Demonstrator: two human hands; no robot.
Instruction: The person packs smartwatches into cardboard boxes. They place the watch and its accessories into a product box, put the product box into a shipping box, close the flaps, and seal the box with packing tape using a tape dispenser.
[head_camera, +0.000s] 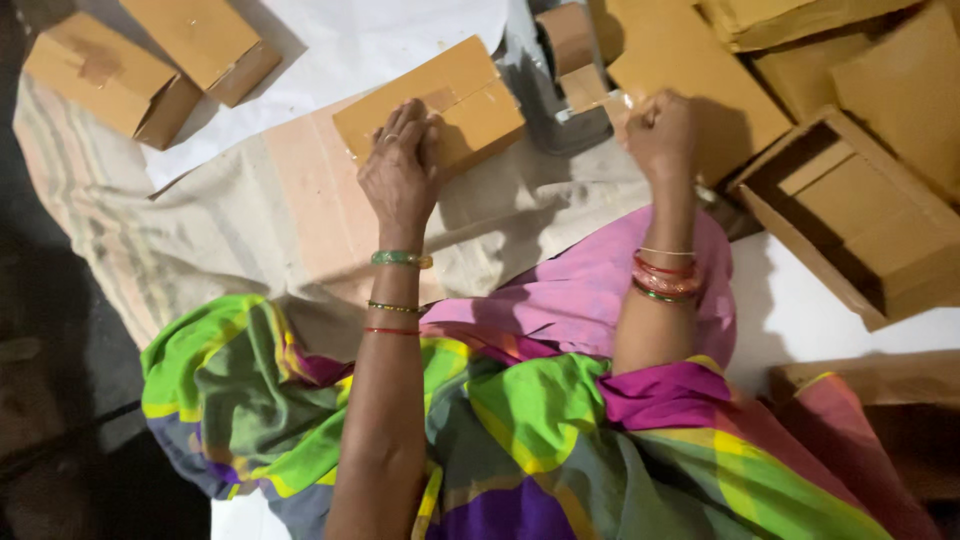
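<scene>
- Left hand (400, 165) lies palm-down on a shut brown box (432, 105), fingers curled over its near edge, pressing & gripping it.
- That box sits tilted on a beige cloth (250, 215), just in front of the person, centre-top of view.
- Right hand (660, 130) is clenched in a fist, pinching the end of a clear tape strip (612, 103); the strip runs left toward a tape roll (575, 55).
- Roll sits in a grey dispenser (540, 110), just right of the box, btwn the two hands.
- Can't tell whether the strip touches the box.
- Both wrists wear bangles: green, gold & red on the left (400, 260), red & green on the right (665, 275).
- Person's lap is covered w/ bright cloth, green, yellow, purple & pink (540, 420).
- Two more shut brown boxes (150, 60) lie top left, side by side, partly on the beige cloth, partly on a white sheet (380, 30).
- Right side: an open carton (850, 215) w/ brown boxes packed inside, near the right hand.
- Behind the carton, flat cardboard pieces & more boxes (800, 50) are stacked along the top right.
- Another cardboard piece (870, 375) lies low right, beside the person's knee.
- Left edge of view is dark floor (50, 400).
</scene>
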